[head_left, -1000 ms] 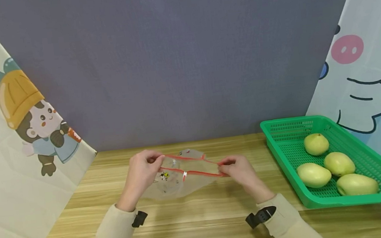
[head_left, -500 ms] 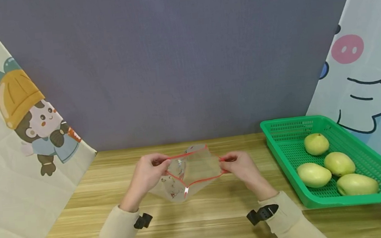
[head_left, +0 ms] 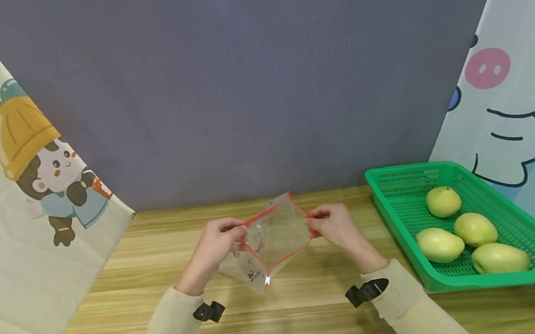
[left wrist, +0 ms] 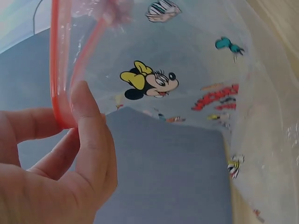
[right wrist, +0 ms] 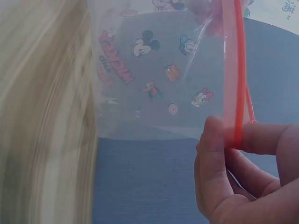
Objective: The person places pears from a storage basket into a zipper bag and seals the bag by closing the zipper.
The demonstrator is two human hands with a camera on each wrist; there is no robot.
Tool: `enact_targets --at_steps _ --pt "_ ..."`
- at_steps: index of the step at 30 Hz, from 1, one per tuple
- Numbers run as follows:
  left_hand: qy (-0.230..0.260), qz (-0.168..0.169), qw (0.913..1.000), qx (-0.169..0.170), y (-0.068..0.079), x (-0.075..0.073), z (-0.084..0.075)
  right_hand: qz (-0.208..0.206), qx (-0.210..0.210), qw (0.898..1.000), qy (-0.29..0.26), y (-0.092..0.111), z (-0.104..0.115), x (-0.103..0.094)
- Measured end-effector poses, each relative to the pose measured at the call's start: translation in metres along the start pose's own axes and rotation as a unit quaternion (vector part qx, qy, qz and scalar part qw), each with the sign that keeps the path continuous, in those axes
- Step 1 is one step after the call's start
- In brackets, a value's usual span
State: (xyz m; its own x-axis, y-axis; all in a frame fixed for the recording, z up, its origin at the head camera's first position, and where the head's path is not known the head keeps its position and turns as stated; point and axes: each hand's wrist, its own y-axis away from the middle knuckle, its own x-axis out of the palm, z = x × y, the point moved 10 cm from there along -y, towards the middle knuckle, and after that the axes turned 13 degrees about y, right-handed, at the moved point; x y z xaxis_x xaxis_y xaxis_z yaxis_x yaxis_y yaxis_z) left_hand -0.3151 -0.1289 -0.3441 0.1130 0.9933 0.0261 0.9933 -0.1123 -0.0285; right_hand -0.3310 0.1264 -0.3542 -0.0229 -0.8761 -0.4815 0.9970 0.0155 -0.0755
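Observation:
A clear zip bag (head_left: 280, 237) with a red rim and printed cartoon figures is held over the table, its mouth spread into a diamond facing up. My left hand (head_left: 221, 241) pinches the left side of the rim between thumb and fingers. On the opposite side, my right hand (head_left: 334, 227) pinches the red edge. A white slider (head_left: 267, 280) sits at the near corner of the mouth. In the left wrist view the bag (left wrist: 187, 56) shows a cartoon mouse with a yellow bow. Through the right wrist view, the bag's wall (right wrist: 159, 74) hangs away from the fingers.
A green plastic basket (head_left: 401, 248) stands at the right, holding several pale yellow-green fruits (head_left: 475, 229). The wooden table (head_left: 161, 261) meets a grey cloth backdrop (head_left: 251, 94). Printed cloth panels flank both sides.
The bag's mouth has widened from a narrow slit to a broad diamond. My left hand has moved right, nearer to the right hand, and the slider corner has come toward me.

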Motion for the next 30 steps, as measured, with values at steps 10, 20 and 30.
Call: enact_targets --at_steps 10,20,30 --pt "0.063 0.005 0.9978 -0.019 -0.003 0.006 0.007 0.001 -0.008 0.999 0.04 -0.003 0.01 -0.006" --pt "0.1 -0.017 0.9947 -0.018 -0.005 0.005 0.01 0.019 -0.021 0.994 0.103 -0.002 0.017 -0.009" --pt "0.122 -0.016 0.992 -0.028 -0.005 0.005 0.014 0.073 -0.064 0.983 0.158 0.006 0.026 -0.007"
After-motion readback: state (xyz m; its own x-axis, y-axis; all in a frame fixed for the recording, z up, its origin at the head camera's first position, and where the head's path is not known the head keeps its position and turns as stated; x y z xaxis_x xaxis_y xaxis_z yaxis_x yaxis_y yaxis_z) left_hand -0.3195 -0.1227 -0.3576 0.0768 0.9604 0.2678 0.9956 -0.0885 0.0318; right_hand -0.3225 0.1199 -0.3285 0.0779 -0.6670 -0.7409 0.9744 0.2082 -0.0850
